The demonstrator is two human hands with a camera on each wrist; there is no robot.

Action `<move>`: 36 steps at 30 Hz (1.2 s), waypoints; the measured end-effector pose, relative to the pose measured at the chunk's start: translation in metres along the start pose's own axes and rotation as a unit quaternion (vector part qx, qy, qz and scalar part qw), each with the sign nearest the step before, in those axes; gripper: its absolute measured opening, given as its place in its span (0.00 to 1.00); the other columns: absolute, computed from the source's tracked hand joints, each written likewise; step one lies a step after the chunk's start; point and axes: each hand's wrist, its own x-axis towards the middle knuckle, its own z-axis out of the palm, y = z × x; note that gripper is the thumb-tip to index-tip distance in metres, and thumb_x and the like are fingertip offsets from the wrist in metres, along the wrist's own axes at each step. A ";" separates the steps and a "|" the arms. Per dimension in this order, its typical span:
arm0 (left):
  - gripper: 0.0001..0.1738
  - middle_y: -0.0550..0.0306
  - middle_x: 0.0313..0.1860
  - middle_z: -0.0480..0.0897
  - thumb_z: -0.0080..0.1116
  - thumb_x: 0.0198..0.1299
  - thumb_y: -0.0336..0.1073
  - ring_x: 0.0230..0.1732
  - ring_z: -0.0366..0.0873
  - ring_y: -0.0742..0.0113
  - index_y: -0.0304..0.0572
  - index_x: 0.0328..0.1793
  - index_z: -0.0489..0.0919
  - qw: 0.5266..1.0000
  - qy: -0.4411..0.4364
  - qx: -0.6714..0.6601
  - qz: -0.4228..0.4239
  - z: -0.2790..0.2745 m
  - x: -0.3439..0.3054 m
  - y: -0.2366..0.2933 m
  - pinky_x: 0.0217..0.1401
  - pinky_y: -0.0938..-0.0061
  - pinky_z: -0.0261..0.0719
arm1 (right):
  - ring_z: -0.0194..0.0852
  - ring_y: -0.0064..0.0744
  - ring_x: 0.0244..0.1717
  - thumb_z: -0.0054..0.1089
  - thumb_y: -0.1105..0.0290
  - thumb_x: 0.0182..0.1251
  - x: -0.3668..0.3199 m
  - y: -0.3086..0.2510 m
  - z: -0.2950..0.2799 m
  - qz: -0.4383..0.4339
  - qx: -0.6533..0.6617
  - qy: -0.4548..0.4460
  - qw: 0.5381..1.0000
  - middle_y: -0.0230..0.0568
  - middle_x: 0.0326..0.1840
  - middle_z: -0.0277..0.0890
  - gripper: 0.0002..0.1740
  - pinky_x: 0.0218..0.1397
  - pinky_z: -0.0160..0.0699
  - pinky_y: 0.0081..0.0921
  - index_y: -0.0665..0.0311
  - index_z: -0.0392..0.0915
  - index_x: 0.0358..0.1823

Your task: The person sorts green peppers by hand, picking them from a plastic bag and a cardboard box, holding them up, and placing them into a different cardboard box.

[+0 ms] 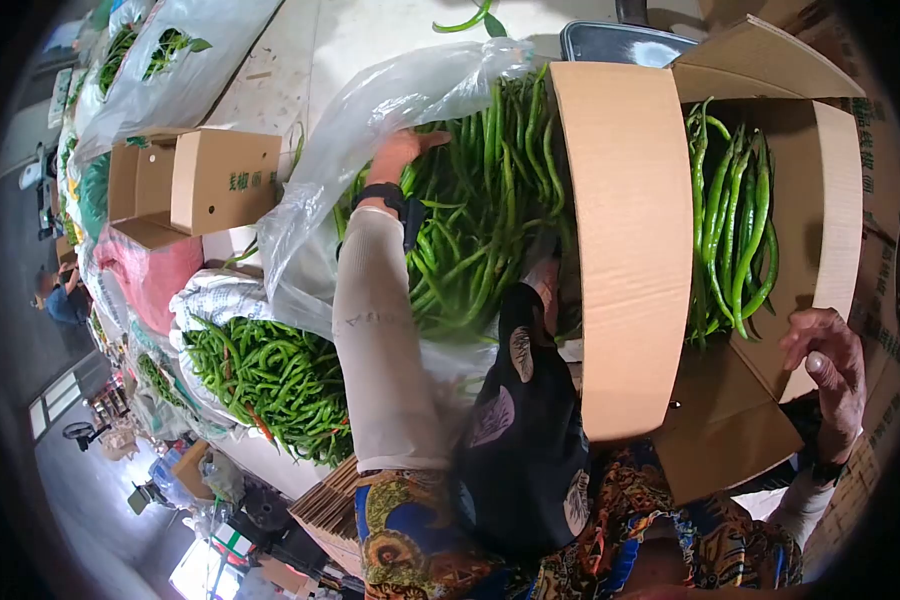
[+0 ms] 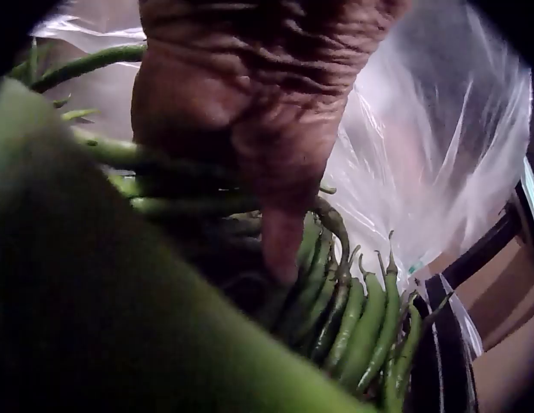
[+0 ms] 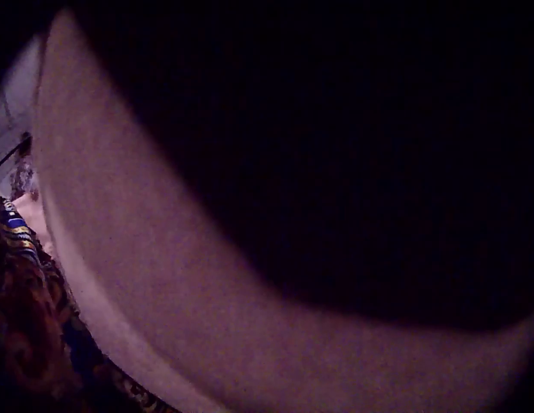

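In the head view, the left hand point(image 1: 398, 155) lies among long green peppers point(image 1: 495, 180) in a clear plastic bag point(image 1: 310, 200). The left wrist view has that hand point(image 2: 280, 120) above peppers point(image 2: 361, 327), its thumb pointing down and its other fingers hidden. The right hand point(image 1: 832, 370) hovers by the lower right edge of an opened cardboard box point(image 1: 635, 240), fingers loosely bent and holding nothing. Several long green peppers point(image 1: 740, 230) lie side by side inside the box. A pale curved surface point(image 3: 163, 258) and darkness fill the right wrist view; no fingers show there.
A heap of shorter green peppers point(image 1: 270, 375) lies at lower left. Beyond it are a smaller open box point(image 1: 225, 180) and a pink sack point(image 1: 150, 275). A dark tray point(image 1: 620, 45) stands behind the box, and flattened cardboard point(image 1: 335, 510) is near the person.
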 end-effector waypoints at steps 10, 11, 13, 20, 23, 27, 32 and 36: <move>0.39 0.41 0.65 0.71 0.53 0.59 0.62 0.70 0.63 0.54 0.33 0.63 0.71 0.982 -0.083 -0.161 0.061 -0.006 -0.001 0.003 0.72 0.64 0.59 | 0.72 0.24 0.33 0.67 0.53 0.56 0.001 -0.010 0.009 0.009 -0.009 -0.005 1.000 0.41 0.36 0.76 0.30 0.38 0.70 0.20 0.71 0.73 0.51; 0.39 0.41 0.65 0.71 0.53 0.59 0.62 0.70 0.63 0.54 0.33 0.63 0.71 0.981 -0.080 -0.163 0.066 -0.004 -0.004 -0.001 0.72 0.64 0.60 | 0.72 0.24 0.33 0.67 0.53 0.56 0.001 -0.010 0.009 0.008 -0.009 -0.003 1.000 0.41 0.36 0.76 0.30 0.38 0.70 0.20 0.71 0.73 0.51; 0.39 0.41 0.65 0.70 0.53 0.59 0.62 0.70 0.63 0.54 0.34 0.63 0.71 0.980 -0.074 -0.169 0.074 -0.003 0.009 0.000 0.72 0.64 0.60 | 0.73 0.25 0.32 0.67 0.53 0.57 0.000 -0.009 0.010 0.031 0.002 -0.013 0.999 0.41 0.36 0.77 0.30 0.36 0.71 0.20 0.70 0.73 0.51; 0.39 0.43 0.66 0.70 0.53 0.59 0.61 0.70 0.63 0.55 0.35 0.65 0.69 0.977 -0.051 -0.185 0.094 0.009 0.019 -0.002 0.72 0.64 0.60 | 0.74 0.25 0.31 0.67 0.54 0.57 0.007 -0.005 0.007 0.030 0.016 -0.035 0.999 0.43 0.36 0.77 0.29 0.37 0.72 0.21 0.70 0.73 0.52; 0.38 0.43 0.66 0.69 0.53 0.59 0.60 0.70 0.63 0.55 0.35 0.65 0.69 0.975 -0.044 -0.191 0.103 0.014 0.027 -0.008 0.72 0.64 0.61 | 0.74 0.25 0.32 0.68 0.55 0.57 0.007 -0.003 0.006 0.021 0.009 -0.043 0.999 0.43 0.35 0.77 0.29 0.39 0.72 0.20 0.69 0.73 0.52; 0.38 0.44 0.67 0.69 0.53 0.60 0.60 0.69 0.63 0.55 0.36 0.66 0.68 0.972 -0.034 -0.199 0.117 0.014 0.009 -0.029 0.71 0.64 0.61 | 0.74 0.25 0.33 0.68 0.55 0.56 0.005 -0.006 0.008 0.043 0.009 -0.026 0.999 0.43 0.35 0.77 0.29 0.41 0.71 0.20 0.68 0.73 0.52; 0.38 0.45 0.67 0.68 0.53 0.60 0.59 0.69 0.63 0.55 0.37 0.66 0.67 0.971 -0.016 -0.201 0.130 0.015 0.020 -0.031 0.71 0.64 0.62 | 0.74 0.27 0.34 0.67 0.56 0.57 0.004 -0.010 0.009 0.039 0.013 -0.031 0.999 0.42 0.35 0.77 0.28 0.43 0.70 0.22 0.69 0.74 0.52; 0.38 0.45 0.67 0.68 0.53 0.60 0.58 0.69 0.63 0.55 0.38 0.67 0.67 0.967 0.010 -0.212 0.139 0.033 0.040 -0.004 0.71 0.64 0.62 | 0.74 0.27 0.35 0.66 0.56 0.58 0.002 -0.013 0.010 0.044 -0.001 -0.042 0.998 0.42 0.35 0.77 0.28 0.44 0.70 0.23 0.69 0.73 0.52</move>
